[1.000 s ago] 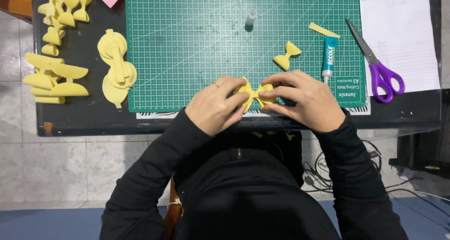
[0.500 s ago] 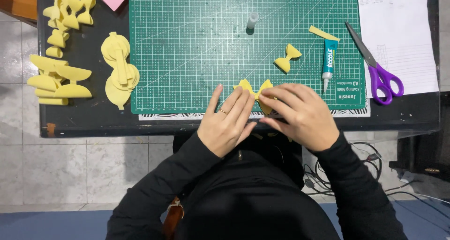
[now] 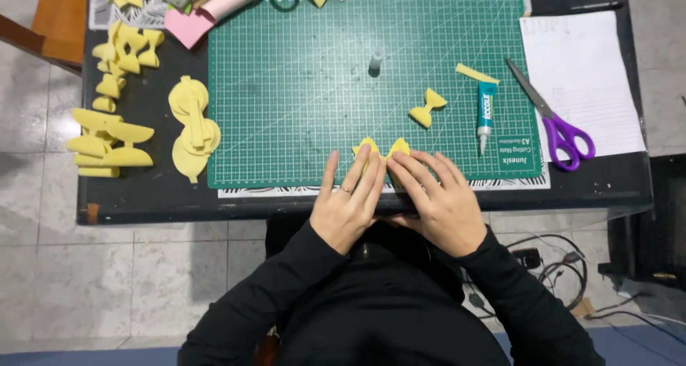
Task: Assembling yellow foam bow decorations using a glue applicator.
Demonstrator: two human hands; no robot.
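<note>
Now press evenly with both the left hand [image 3: 348,205] and right hand [image 3: 437,198], fingers flat and open on the yellow foam bow [image 3: 381,149] at the green cutting mat [image 3: 300,94] near edge.

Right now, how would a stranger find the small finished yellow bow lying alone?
Start at the green cutting mat on the dark table. Go to its right half, just left of the upright glue tube. The small yellow bow lies there alone, untouched, unlike the yellow piece under both hands.
</note>
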